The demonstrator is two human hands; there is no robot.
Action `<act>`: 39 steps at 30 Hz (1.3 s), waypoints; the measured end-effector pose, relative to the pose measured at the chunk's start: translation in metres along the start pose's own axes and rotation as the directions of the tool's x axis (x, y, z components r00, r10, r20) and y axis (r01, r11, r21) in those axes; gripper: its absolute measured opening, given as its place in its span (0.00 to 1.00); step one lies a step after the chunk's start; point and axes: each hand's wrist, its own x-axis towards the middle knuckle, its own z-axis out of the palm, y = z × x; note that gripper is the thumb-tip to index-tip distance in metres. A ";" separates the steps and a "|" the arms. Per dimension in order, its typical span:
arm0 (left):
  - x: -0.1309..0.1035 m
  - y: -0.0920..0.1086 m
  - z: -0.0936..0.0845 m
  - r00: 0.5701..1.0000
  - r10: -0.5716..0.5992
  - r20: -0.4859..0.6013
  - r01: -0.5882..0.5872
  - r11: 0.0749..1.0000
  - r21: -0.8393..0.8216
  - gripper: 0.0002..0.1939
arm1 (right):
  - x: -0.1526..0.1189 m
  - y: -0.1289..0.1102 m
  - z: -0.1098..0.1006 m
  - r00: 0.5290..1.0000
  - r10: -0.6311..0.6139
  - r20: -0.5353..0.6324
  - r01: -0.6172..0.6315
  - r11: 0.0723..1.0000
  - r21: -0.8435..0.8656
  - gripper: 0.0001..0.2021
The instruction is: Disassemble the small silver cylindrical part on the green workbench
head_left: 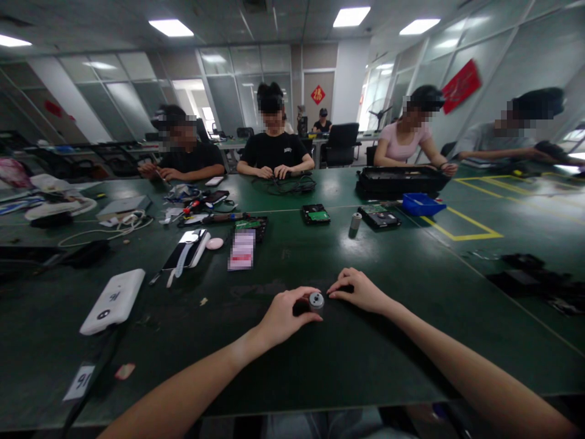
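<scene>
Slim fingers (304, 292) on both bare hands (359, 292), I notice; behind them, narrow wrists, bare forearms (196, 381), and further back, dim grey-blue clothing (338, 425).

And here's the small metal cylinder (316, 302), silvery-grey, standing upright with its round end facing up, a pale rim circling a darker centre with small dark marks on it. It's caught between the thumb and fingers of the left hand (292, 310), its lower side in shadow, so whether the base touches the surface is hard to tell. It sits on the near side of the green-boarded hard drive (316, 213), in line with it and well apart.
</scene>
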 end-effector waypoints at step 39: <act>0.000 -0.005 0.002 1.000 0.027 0.012 -0.028 0.999 0.037 0.23 | -0.007 -0.062 0.014 0.995 -0.054 -0.089 0.083 0.923 0.375 0.09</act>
